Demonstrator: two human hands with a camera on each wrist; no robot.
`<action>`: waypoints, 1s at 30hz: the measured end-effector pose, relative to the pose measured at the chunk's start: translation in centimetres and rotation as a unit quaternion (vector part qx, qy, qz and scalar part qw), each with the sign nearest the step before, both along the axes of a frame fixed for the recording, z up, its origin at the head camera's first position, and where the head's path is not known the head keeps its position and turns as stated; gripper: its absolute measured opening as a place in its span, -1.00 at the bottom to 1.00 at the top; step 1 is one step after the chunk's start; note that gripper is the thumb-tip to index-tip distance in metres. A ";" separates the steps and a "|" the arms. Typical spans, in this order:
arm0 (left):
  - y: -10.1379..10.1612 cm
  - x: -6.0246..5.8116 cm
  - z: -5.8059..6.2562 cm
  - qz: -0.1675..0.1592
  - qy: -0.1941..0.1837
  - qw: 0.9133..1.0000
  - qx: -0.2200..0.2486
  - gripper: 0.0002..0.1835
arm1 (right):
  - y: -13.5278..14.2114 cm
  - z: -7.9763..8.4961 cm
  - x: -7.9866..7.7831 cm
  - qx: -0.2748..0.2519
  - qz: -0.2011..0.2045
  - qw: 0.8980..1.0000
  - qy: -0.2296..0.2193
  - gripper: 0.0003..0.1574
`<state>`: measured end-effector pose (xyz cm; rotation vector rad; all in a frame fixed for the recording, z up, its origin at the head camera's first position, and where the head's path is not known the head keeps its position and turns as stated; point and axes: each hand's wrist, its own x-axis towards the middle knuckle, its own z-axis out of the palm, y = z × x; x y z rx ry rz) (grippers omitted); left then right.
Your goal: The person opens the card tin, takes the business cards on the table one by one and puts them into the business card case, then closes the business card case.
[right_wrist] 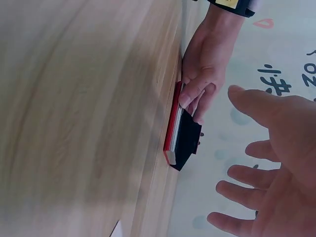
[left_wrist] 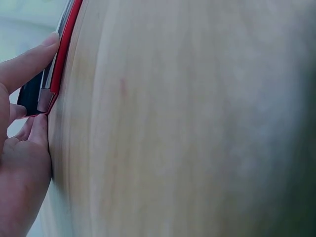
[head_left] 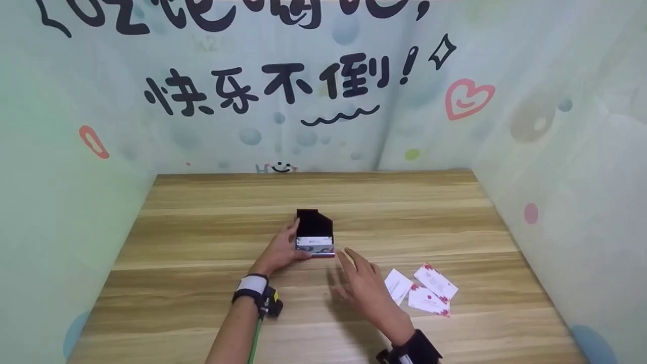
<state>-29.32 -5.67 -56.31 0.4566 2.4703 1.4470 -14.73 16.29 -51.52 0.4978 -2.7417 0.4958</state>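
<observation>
Right hand [head_left: 364,288] with fingers loosely spread and empty, three printed cards [head_left: 429,302] on the table [head_left: 177,303] just right of it, left hand [head_left: 279,248] gripping a black-lined red case [head_left: 314,226] mid-table, lid raised, pale card [head_left: 314,241] showing inside, lettered backdrop [head_left: 202,141] behind.

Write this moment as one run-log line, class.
left grip: holding opened card case | right grip: empty, near card case | three loose cards: on table, right of card case
</observation>
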 end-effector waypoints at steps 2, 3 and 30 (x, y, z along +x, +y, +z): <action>-0.1 0.0 0.1 0.002 0.000 1.000 -0.003 0.14 | 0.4 0.0 0.1 -0.011 -0.008 1.000 -0.018 -0.05; -0.1 -0.1 0.1 0.003 0.000 1.000 -0.006 0.14 | 0.6 0.0 0.1 -0.018 -0.012 0.999 -0.028 -0.03; -0.1 0.2 -0.1 0.012 -0.003 1.000 -0.006 0.12 | 9.7 -1.5 1.7 -0.019 -0.076 0.995 -0.062 0.02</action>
